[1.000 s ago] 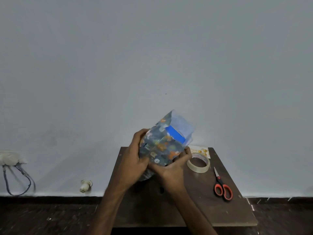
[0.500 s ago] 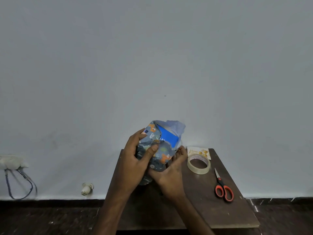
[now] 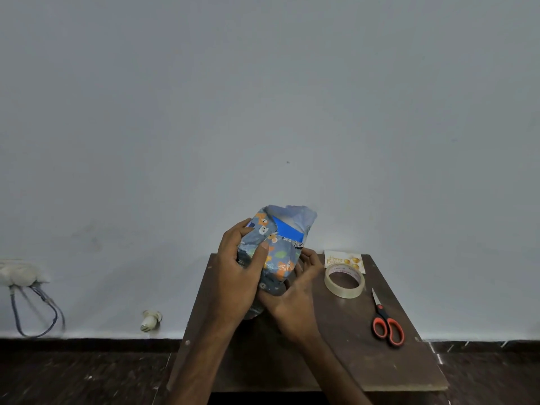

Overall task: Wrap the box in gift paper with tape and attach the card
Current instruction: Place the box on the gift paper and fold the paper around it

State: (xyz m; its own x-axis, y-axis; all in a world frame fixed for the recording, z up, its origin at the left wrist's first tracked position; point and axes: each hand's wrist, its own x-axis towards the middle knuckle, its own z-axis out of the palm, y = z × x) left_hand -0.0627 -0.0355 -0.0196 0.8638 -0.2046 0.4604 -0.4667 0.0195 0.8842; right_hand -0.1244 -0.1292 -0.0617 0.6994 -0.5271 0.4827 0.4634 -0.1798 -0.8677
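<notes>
I'm mid-wrap: left hand (image 3: 236, 276) and right hand (image 3: 292, 299) grip the blue cardboard box (image 3: 287, 231) in animal-print gift paper (image 3: 277, 258); I judge its open end needs folding next.

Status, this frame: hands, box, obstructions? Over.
Gripping box: left hand, right hand. Its gift paper open at top, blue showing. Aside: tape roll, card, scissors; nothing blocking.

a small dark brown wooden table (image 3: 336, 363) stands against a pale wall. on its far right part a roll of clear tape (image 3: 344, 293) lies flat, covering the near edge of a white card (image 3: 352, 260) with gold print. closed scissors (image 3: 384, 317) with orange-red handles lie near the right edge, apart from the tape, tips toward the wall.
</notes>
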